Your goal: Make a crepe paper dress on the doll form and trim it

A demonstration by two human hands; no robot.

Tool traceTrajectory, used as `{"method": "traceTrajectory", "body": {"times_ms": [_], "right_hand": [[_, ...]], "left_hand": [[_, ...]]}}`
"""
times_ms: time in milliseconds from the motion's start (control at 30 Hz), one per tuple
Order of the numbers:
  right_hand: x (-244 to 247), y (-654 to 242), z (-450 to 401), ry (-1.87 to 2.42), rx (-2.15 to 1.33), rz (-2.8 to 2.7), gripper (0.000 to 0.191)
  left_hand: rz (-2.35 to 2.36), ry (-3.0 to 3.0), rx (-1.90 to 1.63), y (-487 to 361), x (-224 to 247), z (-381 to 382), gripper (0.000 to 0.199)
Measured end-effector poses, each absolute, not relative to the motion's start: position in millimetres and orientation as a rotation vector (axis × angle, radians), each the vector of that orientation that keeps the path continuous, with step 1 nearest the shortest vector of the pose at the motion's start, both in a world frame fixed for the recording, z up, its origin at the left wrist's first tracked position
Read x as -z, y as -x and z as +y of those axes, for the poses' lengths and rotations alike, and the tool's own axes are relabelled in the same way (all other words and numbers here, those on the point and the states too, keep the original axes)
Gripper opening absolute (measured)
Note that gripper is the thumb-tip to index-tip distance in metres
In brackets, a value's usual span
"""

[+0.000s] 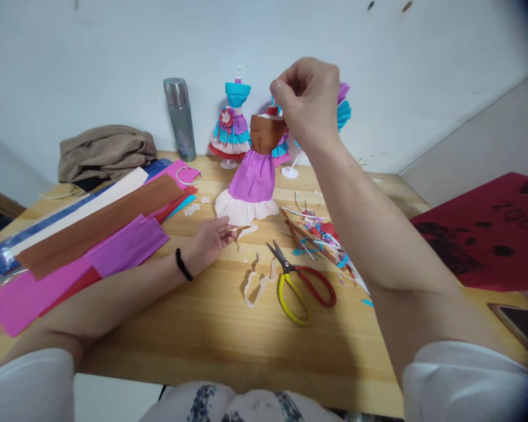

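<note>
A small paper dress (253,179) with a brown top, purple skirt and white ruffled hem hangs tilted above the table. My right hand (310,97) is closed in a pinch at its upper end, where the fingertips hide what they grip. Low on the left, my left hand (211,241) has its thumb and curled fingers at the edge of the white hem. Below the dress lie scissors (287,266) with one yellow and one red handle, blades spread. Beside them curls a thin white paper strip (250,293).
Paper sheets (101,225) are piled at left, near a brown cloth (108,152) and a flask (180,120). Another dress on a stand (231,126) is at the wall. Coloured scraps (321,231), a red bag (488,234) and a phone (521,325) are on the right.
</note>
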State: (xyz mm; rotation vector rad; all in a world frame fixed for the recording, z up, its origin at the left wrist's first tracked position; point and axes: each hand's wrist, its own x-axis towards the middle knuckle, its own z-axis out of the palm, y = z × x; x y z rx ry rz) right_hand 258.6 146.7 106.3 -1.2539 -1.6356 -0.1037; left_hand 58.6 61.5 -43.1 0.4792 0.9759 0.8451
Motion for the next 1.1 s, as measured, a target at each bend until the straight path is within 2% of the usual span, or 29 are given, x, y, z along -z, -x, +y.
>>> {"method": "traceTrajectory", "body": {"times_ms": [200, 400, 567, 733, 900, 1100], "right_hand": [[-108, -253, 143, 1.256, 0.090, -1.623, 0.027], [-110, -252, 132, 1.312, 0.090, -1.666, 0.012], [-111, -252, 125, 1.314, 0.091, -1.704, 0.020], [-110, -247, 126, 1.354, 0.160, -1.699, 0.020], [-111, -246, 113, 1.374, 0.219, -1.686, 0.004], [-76, -258, 60, 1.244, 0.172, -1.595, 0.006]], "left_hand": [[0.984, -0.480, -0.870, -64, 39, 62, 0.026], [0.987, -0.488, -0.874, -65, 43, 63, 0.026], [0.991, -0.483, -0.801, -65, 40, 64, 0.031], [0.971, -0.487, -0.803, -68, 41, 66, 0.024], [0.975, -0.503, -0.801, -72, 45, 67, 0.027], [0.987, -0.515, -0.799, -72, 49, 65, 0.026]]}}
